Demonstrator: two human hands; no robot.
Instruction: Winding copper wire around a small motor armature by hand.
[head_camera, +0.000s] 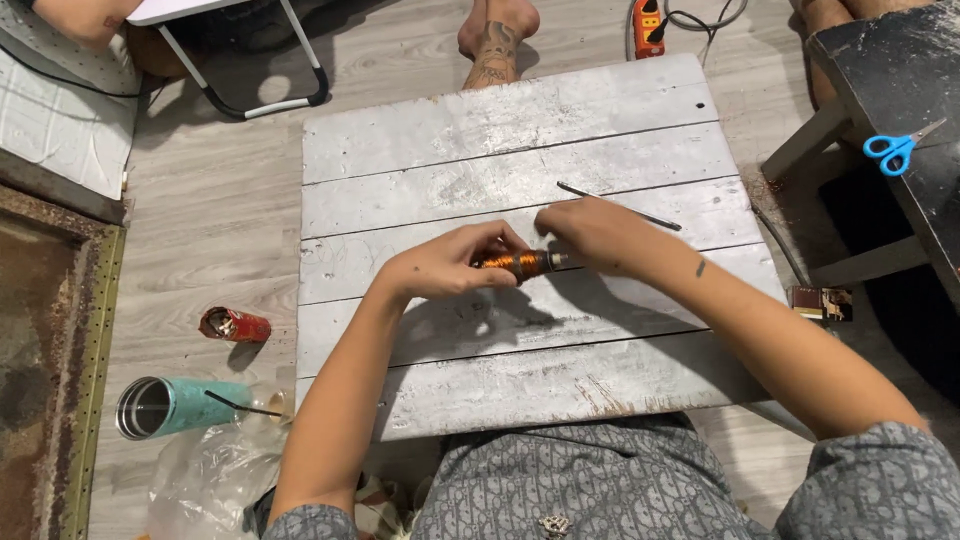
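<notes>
Here the left hand (450, 265) curls its fingers (497, 243) around one end of a copper coil (520, 264), the right hand (590, 230) pinching the other end. The coil lies crosswise, left to right, just above the grey tabletop (520, 150).

A small dark rectangular packet (822, 302) lies on the floor, right of the board.

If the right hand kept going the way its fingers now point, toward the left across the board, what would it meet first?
The right hand already touches the copper-wound coil. Going on leftward, it would press that coil into the left hand, which holds the coil's other end. Depth between the fingers is unclear.
</notes>
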